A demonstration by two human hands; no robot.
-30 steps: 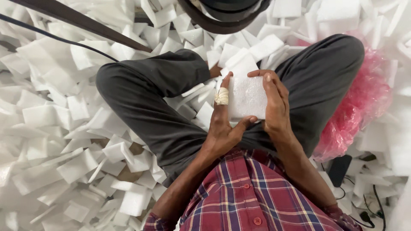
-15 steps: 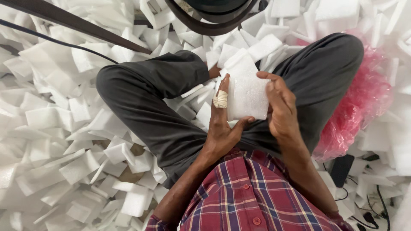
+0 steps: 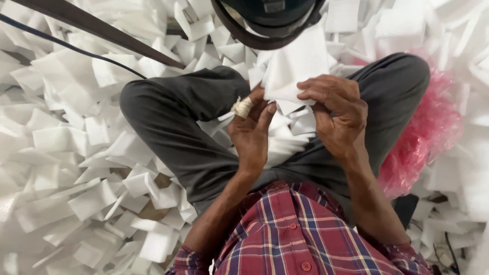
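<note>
I sit cross-legged in grey trousers among white foam sheets. Both hands hold one white foam sheet [image 3: 298,69] up above my lap. My left hand [image 3: 252,130] grips its lower left edge; a white bandage [image 3: 243,107] wraps one finger. My right hand [image 3: 338,114] pinches the sheet's lower right edge with fingers curled over it. More white foam pieces [image 3: 285,140] lie stacked in my lap beneath the hands.
Loose white foam pieces [image 3: 76,153] cover the floor all around. A pink plastic bag [image 3: 425,137] lies by my right knee. A dark strap [image 3: 97,25] and a black cable [image 3: 66,47] cross the upper left. A dark round object [image 3: 270,18] hangs at top centre.
The foam sheet has been lifted higher and farther from my body. Both hands rose with it, the right hand's fingers curling over its lower edge.
</note>
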